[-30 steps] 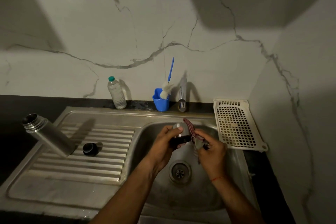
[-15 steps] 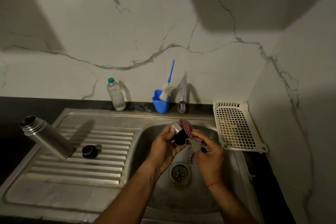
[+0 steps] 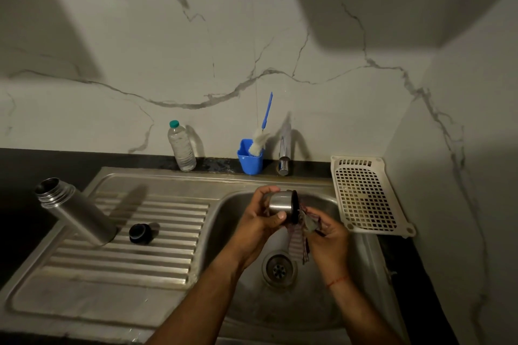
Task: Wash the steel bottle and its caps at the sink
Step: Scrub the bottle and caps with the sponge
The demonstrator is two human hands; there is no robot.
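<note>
Left hand grips steel cap (black rim, tipped sideways); right hand pinches checked cloth.

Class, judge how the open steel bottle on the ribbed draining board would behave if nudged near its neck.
The steel bottle is tall and narrow, so it would probably tip rather than slide. Its base rests on the ridged draining board, likely unsteady footing. Once down, its round body may roll.

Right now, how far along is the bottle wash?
Done: both caps are off; the steel bottle sits open on the drainboard, black cap beside it. In hand: left hand holds the steel cap over the basin, right hand holds a cloth at its rim. Left: bottle and black cap; can't tell if washed.
</note>
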